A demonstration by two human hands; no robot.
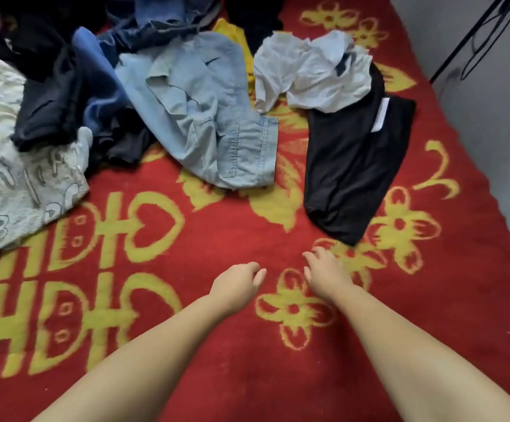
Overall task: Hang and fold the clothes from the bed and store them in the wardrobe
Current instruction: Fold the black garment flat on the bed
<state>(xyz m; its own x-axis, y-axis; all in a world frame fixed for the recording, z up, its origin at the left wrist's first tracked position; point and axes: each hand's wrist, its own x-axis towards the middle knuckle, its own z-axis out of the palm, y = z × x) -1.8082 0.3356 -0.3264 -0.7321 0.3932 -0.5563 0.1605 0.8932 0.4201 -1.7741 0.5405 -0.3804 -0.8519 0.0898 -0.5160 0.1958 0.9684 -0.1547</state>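
Loose clothes lie across the far half of a bed with a red and yellow blanket (pixel 223 245). A black garment (pixel 348 166) stretches toward me at the right, with a crumpled white top (pixel 311 74) on its far end. A light blue denim shirt (pixel 205 111) lies in the middle. At the left is a grey printed garment (pixel 7 178), with dark navy clothes (pixel 52 105) piled behind it. My left hand (pixel 237 284) and my right hand (pixel 326 271) hover over bare blanket with loosely curled fingers, holding nothing. The right fingertips are just short of the black garment's near hem.
A yellow garment (pixel 235 35) and jeans (pixel 162 13) show in the pile at the back. The bed's right edge runs diagonally beside a grey floor (pixel 497 123). A black metal stand (pixel 472 38) is at the top right.
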